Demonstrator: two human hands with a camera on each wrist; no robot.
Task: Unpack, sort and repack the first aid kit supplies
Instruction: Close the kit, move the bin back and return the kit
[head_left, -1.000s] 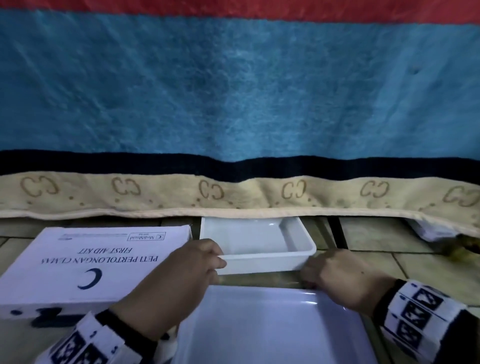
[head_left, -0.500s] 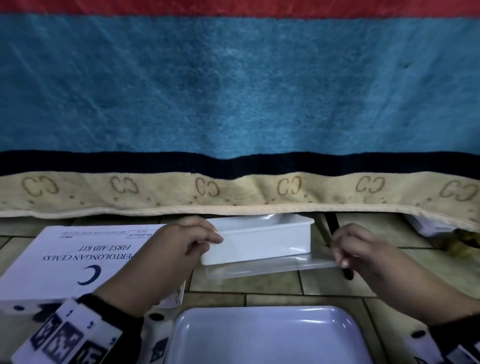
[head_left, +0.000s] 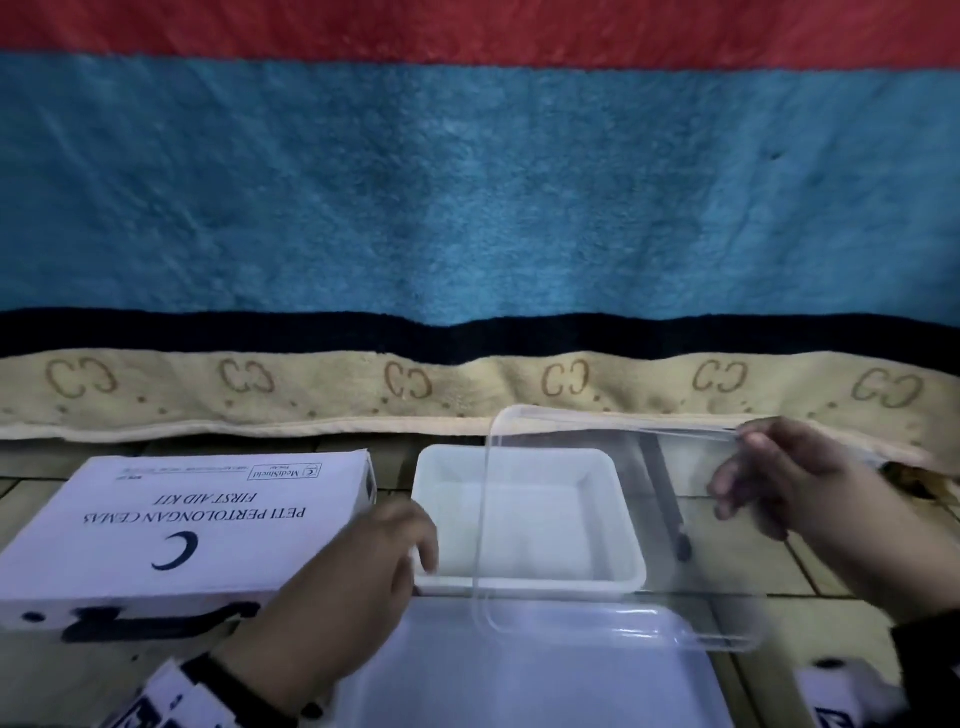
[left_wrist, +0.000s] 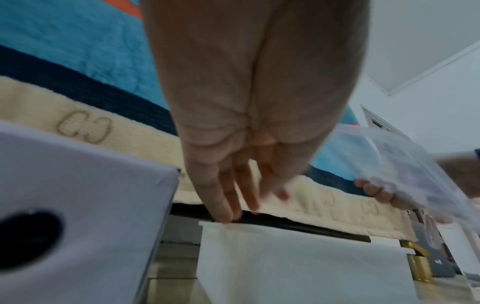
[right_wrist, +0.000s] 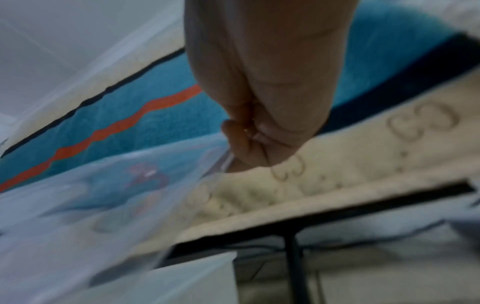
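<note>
1. Right hand (head_left: 779, 483) pinches the clear lid (head_left: 597, 525) by its far right edge; the lid hangs tilted above the white container (head_left: 530, 519), apart from it.
2. Left hand (head_left: 363, 566) has straight, relaxed fingers (left_wrist: 223, 205) touching the container's near-left rim, gripping nothing.
3. First aid kit box (head_left: 182, 525) lies shut on the tiled floor (head_left: 737, 566), just left of the container. White tray (head_left: 519, 675) sits nearest the person.
4. Risk: an edge pinch on a thin, flexible lid is weak; the lid may twist and slip.
5. Risk: the light, empty container may slide under the left fingers if nudged.
6. Judgement: supplies not yet unpacked.
</note>
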